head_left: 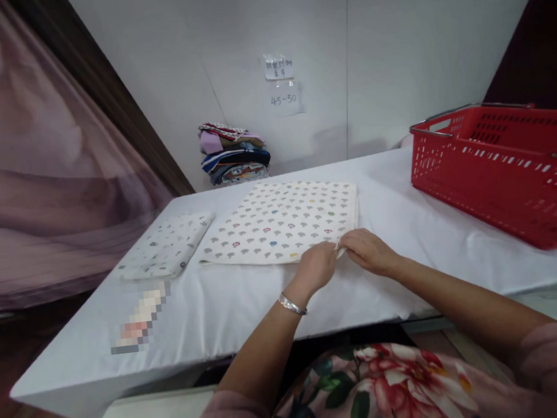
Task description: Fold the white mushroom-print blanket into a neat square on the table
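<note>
A white cloth [280, 219] with small grey and coloured prints lies folded into a flat rectangle in the middle of the table. Both hands meet at its near right corner. My left hand [318, 265] pinches the edge there, a bracelet on its wrist. Close beside it, my right hand [368, 250] has its fingers closed on the same corner. The corner is slightly lifted between the fingertips. To the left lies a second folded printed cloth [166, 245], apart from both hands.
A red plastic basket [498, 191] with metal handles stands on the right of the white-covered table [250, 313]. Several folded fabrics [235, 153] are stacked against the back wall. Paper notes [286, 97] hang above. A blurred-out item [140, 319] lies front left.
</note>
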Action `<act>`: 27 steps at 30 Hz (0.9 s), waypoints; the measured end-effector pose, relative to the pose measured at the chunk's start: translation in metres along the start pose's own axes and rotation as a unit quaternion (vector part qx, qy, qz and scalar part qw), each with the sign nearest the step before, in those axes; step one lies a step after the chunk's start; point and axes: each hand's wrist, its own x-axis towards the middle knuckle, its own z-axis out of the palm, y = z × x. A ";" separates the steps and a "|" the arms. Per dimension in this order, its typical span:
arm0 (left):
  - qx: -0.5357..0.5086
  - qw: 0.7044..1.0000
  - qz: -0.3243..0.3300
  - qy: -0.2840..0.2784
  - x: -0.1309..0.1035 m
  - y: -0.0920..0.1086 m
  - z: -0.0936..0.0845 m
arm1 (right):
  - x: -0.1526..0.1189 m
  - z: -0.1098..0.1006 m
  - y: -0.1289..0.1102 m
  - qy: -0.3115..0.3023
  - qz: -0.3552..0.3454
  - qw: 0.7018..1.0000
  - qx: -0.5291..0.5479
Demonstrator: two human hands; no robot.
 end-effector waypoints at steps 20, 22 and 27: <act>0.038 0.998 0.045 0.008 -0.007 -0.005 0.023 | -0.018 0.019 0.030 -0.005 -0.113 0.992 -0.059; 0.032 0.998 0.044 0.032 -0.007 -0.011 0.025 | -0.017 0.019 0.034 0.002 -0.118 0.991 -0.063; 0.041 0.997 -0.011 0.058 -0.016 -0.049 0.016 | -0.018 0.012 0.042 -0.007 0.003 1.000 -0.019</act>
